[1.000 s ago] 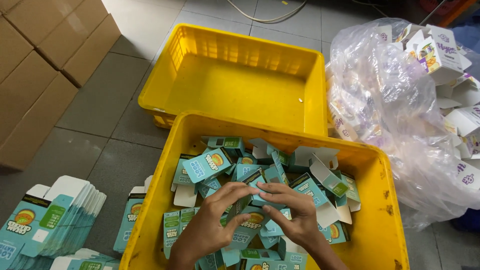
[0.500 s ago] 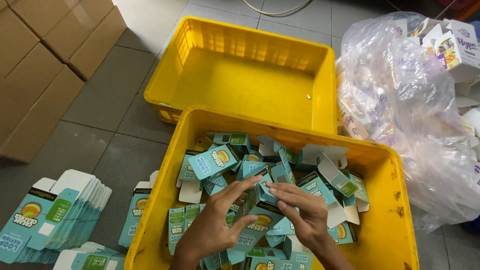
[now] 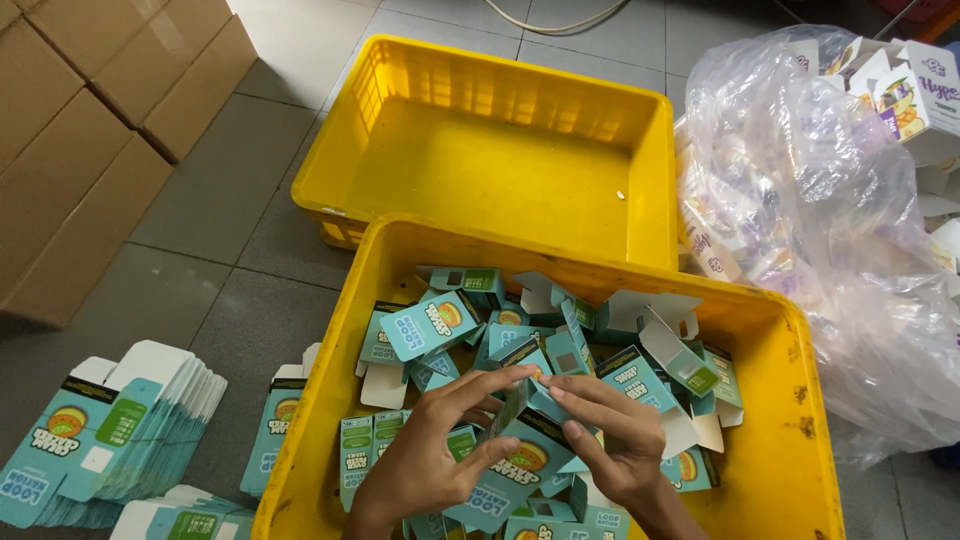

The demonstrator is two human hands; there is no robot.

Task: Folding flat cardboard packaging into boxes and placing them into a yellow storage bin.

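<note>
Now the teal carton (image 3: pixel 528 440) stands tilted over the near yellow crate (image 3: pixel 800 440), long axis running from near-left up to far-right; left hand (image 3: pixel 425 465) clasps its left side, right hand (image 3: pixel 610 440) its right (fingertips meeting on the top flap).

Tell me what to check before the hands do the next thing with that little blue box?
1. Both hands on the box: left hand and right hand pinch the small teal box from either side. Ok.
2. Box over the crate: it is held above the near yellow crate, which holds many folded boxes. Ok.
3. Top flap closed: fingers cover it. Cannot tell.
4. Room in the far yellow crate: nearly bare inside. Ok.
5. More flat boxes close by: a stack of flat boxes lies on the floor to the left. Ok.
</note>
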